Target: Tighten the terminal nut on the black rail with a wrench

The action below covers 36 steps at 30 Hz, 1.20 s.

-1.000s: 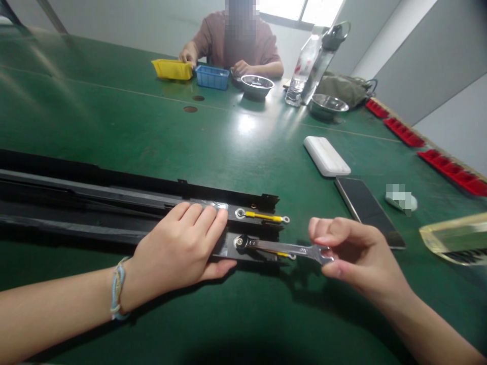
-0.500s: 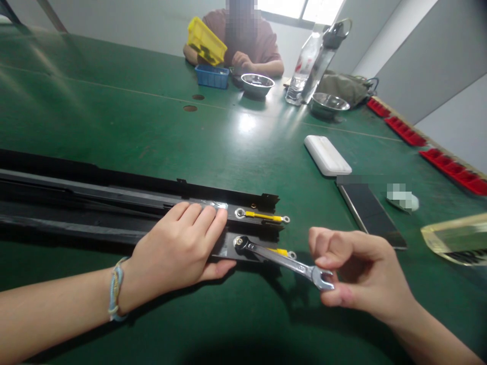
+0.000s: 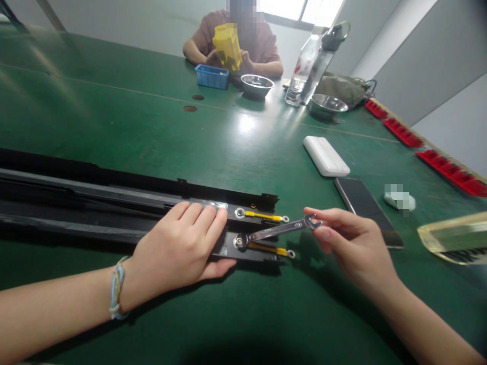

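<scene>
My left hand (image 3: 182,243) is wrapped over the near black metal rail (image 3: 95,223), fingers across its top and thumb along the near edge. In my right hand (image 3: 350,243), a combination wrench (image 3: 279,230) is pinched by its open end. The wrench's ring end sits around a nut (image 3: 239,241) on the near rail, its shaft slanting up to the right. Under it a yellow wire with ring terminals (image 3: 279,251) runs from the nut past the rail's end. A second yellow wire (image 3: 262,216) is fastened on the far rail (image 3: 228,195).
Right of the rails lie a white power bank (image 3: 326,156), a phone (image 3: 367,210) and a yellow-edged packet (image 3: 452,238). Across the green table (image 3: 133,126) a person holds a yellow bin (image 3: 227,46) by a blue bin (image 3: 212,77), metal bowls (image 3: 257,86) and bottles (image 3: 312,71).
My right hand has swung the wrench's free end away from me, turning it about the nut. My left hand stays put. The person opposite has tilted the yellow bin upright.
</scene>
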Motion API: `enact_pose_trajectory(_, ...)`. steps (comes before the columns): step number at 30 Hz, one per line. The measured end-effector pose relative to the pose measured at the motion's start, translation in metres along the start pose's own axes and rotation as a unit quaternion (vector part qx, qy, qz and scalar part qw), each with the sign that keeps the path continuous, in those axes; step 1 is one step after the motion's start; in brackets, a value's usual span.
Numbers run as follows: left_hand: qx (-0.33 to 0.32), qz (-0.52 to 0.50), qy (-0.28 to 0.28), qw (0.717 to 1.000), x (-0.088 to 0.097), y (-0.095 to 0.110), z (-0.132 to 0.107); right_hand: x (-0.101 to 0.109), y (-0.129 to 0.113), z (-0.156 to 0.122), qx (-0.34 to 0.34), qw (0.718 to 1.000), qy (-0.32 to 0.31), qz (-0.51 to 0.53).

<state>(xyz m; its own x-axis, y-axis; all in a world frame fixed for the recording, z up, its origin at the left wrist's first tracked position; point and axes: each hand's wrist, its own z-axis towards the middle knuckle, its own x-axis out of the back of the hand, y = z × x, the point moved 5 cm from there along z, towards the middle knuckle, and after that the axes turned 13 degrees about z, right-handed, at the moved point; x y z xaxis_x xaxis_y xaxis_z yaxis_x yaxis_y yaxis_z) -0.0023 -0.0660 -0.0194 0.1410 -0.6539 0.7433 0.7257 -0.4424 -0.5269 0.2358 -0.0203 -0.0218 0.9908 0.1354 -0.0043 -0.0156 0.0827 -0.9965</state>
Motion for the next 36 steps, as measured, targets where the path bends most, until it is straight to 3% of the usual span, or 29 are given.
enact_pose_trajectory(5, 0.0, 0.001, -0.001, 1.0, -0.001, 0.002, 0.001, 0.002, 0.004, 0.002, 0.005, 0.999, 0.002, -0.036)
enact_pose_trajectory(12, 0.0, -0.004, 0.001, 1.0, -0.002, 0.004, 0.002, 0.003, 0.001, 0.002, 0.011, 1.0, -0.018, 0.004)
enact_pose_trajectory(19, -0.002, 0.002, 0.005, 1.0, 0.0, 0.002, 0.003, -0.006, -0.014, -0.004, 0.05, 0.994, -0.093, 0.039)
enact_pose_trajectory(27, -0.004, 0.007, 0.0, 1.0, -0.004, 0.002, 0.004, -0.019, -0.014, -0.013, 0.072, 0.979, -0.182, 0.062)
enact_pose_trajectory(36, 0.001, 0.004, 0.002, 1.0, -0.004, 0.003, 0.004, -0.018, -0.013, -0.015, 0.081, 0.978, -0.189, 0.046)
